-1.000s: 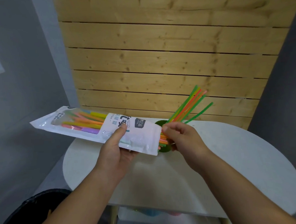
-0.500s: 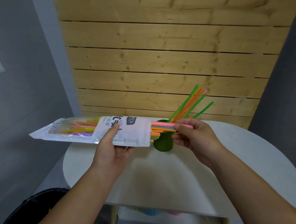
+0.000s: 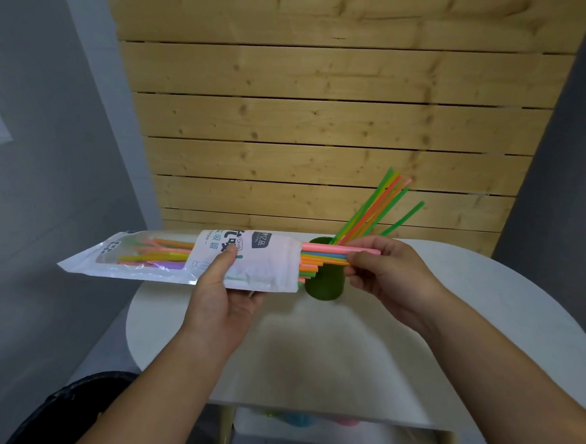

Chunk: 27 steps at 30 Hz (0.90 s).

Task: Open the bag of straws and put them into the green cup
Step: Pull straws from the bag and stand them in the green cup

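Observation:
My left hand (image 3: 220, 295) holds the white plastic bag of straws (image 3: 170, 260) level above the table, its open mouth pointing right. Coloured straws (image 3: 324, 256) stick out of that mouth. My right hand (image 3: 387, 274) pinches the ends of several of them, a pink one uppermost. The green cup (image 3: 324, 286) stands on the white table behind the bag's mouth and between my hands. Several green, orange and pink straws (image 3: 376, 206) lean in the cup toward the upper right.
The round white table (image 3: 327, 350) stands against a wooden slat wall (image 3: 312, 117). A black bin (image 3: 57, 425) is at the lower left on the floor. A lower shelf (image 3: 331, 428) under the table holds blurred coloured items.
The bag has been raised and levelled. My right hand has drawn a pink straw and others further out of the bag's mouth, toward the right.

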Available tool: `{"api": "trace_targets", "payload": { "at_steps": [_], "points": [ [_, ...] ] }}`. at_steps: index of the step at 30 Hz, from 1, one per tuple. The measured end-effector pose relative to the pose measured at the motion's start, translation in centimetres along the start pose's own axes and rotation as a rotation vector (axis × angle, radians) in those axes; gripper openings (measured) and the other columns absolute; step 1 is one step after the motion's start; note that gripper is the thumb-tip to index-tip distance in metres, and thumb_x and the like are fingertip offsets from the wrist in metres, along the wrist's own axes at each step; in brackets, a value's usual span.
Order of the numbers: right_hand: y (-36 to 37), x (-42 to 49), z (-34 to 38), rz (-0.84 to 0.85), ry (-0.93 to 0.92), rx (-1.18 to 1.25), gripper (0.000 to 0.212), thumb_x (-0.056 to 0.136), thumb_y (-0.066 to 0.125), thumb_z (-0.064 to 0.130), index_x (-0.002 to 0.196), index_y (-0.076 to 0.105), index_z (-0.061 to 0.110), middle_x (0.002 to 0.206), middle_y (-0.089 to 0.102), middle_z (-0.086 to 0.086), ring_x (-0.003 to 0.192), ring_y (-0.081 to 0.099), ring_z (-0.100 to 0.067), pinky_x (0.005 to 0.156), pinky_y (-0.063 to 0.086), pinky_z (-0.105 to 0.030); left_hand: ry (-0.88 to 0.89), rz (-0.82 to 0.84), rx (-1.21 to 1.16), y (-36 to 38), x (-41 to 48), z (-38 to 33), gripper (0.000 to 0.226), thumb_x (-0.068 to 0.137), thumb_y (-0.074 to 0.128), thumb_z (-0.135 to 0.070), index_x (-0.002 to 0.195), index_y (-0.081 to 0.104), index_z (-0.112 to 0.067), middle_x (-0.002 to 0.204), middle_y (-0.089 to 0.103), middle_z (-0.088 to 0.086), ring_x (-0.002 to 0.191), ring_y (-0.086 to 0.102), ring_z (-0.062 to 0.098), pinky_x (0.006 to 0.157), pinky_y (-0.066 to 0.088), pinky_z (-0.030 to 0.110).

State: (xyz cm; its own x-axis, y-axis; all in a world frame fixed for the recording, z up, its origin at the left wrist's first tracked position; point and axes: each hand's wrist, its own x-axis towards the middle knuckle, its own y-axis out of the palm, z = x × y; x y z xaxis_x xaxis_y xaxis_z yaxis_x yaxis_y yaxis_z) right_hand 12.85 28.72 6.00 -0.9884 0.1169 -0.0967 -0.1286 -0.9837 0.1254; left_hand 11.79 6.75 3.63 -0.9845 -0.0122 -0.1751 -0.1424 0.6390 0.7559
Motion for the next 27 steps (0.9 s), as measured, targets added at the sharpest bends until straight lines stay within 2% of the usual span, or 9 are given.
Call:
{"api": "trace_targets", "payload": {
  "at_steps": [4,6,8,10,12,14,16,21,27],
  "points": [
    [0.0,0.1,0.1,-0.055,0.005,0.092,0.024,0.091,0.069,0.010,0.115,0.068,0.007,0.092,0.065,-0.016,0.065,0.062,-0.015,0.060,0.055,-0.027,-0.007,-0.010,-0.020,0.1,0.1,0.2,0.022,0.099,0.066,-0.013,0.120,0.068,-0.018,0.109,0.082,0.006,0.090,0.081,0.021,0.086,0.063,0.048],
    [0.1,0.1,-0.3,-0.077,-0.008,0.165,0.047,0.083,0.078,0.024,0.125,0.062,0.010,0.098,0.068,-0.015,0.067,0.065,-0.016,0.061,0.056,-0.028,-0.019,-0.021,-0.043,0.1,0.2,0.3,0.020,0.099,0.066,-0.014,0.119,0.069,-0.018,0.110,0.082,0.007,0.090,0.081,0.021,0.085,0.064,0.046],
    [0.4,0.0,-0.9,-0.084,0.003,0.196,0.075,0.066,0.083,0.042,0.129,0.058,0.012,0.098,0.071,-0.010,0.069,0.066,-0.016,0.061,0.055,-0.030,-0.028,-0.023,-0.066,0.1,0.3,0.3,0.019,0.100,0.065,-0.014,0.119,0.069,-0.017,0.107,0.082,0.006,0.089,0.081,0.021,0.081,0.066,0.043],
    [1.1,-0.4,-1.7,-0.073,0.027,0.149,0.086,0.054,0.080,0.055,0.126,0.062,0.013,0.097,0.070,-0.006,0.070,0.062,-0.015,0.062,0.053,-0.030,-0.025,-0.027,-0.094,0.0,0.4,0.3,0.024,0.101,0.064,-0.015,0.125,0.068,-0.016,0.109,0.082,0.006,0.094,0.081,0.022,0.081,0.066,0.043],
    [2.1,-0.8,-2.4,-0.041,0.037,0.120,0.069,0.065,0.075,0.055,0.119,0.067,0.014,0.091,0.067,-0.003,0.069,0.057,-0.015,0.065,0.050,-0.032,-0.020,-0.029,-0.115,-0.1,0.4,0.2,0.029,0.101,0.064,-0.015,0.130,0.066,-0.017,0.113,0.082,0.007,0.101,0.079,0.023,0.083,0.065,0.045],
    [3.2,-1.0,-2.8,-0.024,0.028,0.167,0.041,0.084,0.069,0.046,0.107,0.069,0.013,0.078,0.063,0.001,0.064,0.051,-0.015,0.063,0.046,-0.032,-0.024,-0.029,-0.115,0.0,0.4,0.4,0.027,0.101,0.065,-0.015,0.128,0.067,-0.016,0.111,0.082,0.007,0.097,0.080,0.023,0.083,0.065,0.046],
    [4.3,-1.0,-2.6,-0.052,-0.003,0.248,0.028,0.093,0.065,0.038,0.096,0.064,0.011,0.066,0.055,0.003,0.060,0.046,-0.013,0.060,0.041,-0.030,-0.038,-0.030,-0.108,0.1,0.3,0.6,0.023,0.101,0.064,-0.015,0.123,0.069,-0.015,0.106,0.083,0.007,0.090,0.082,0.022,0.082,0.065,0.046],
    [5.6,-0.3,-1.5,-0.205,-0.021,0.373,0.022,0.099,0.060,0.033,0.090,0.067,0.014,0.057,0.046,0.002,0.052,0.044,-0.009,0.058,0.038,-0.028,-0.060,-0.038,-0.112,0.1,0.1,1.1,0.023,0.100,0.065,-0.015,0.123,0.069,-0.014,0.111,0.082,0.009,0.096,0.081,0.025,0.091,0.063,0.048],
    [5.2,-0.4,-1.0,-0.225,-0.121,0.390,0.020,0.100,0.057,0.028,0.103,0.070,0.014,0.074,0.061,-0.003,0.064,0.062,-0.008,0.070,0.057,-0.026,-0.074,-0.057,-0.169,-0.3,0.6,0.9,0.034,0.099,0.066,-0.014,0.133,0.064,-0.014,0.119,0.080,0.013,0.112,0.076,0.032,0.084,0.062,0.058]
  ]
}}
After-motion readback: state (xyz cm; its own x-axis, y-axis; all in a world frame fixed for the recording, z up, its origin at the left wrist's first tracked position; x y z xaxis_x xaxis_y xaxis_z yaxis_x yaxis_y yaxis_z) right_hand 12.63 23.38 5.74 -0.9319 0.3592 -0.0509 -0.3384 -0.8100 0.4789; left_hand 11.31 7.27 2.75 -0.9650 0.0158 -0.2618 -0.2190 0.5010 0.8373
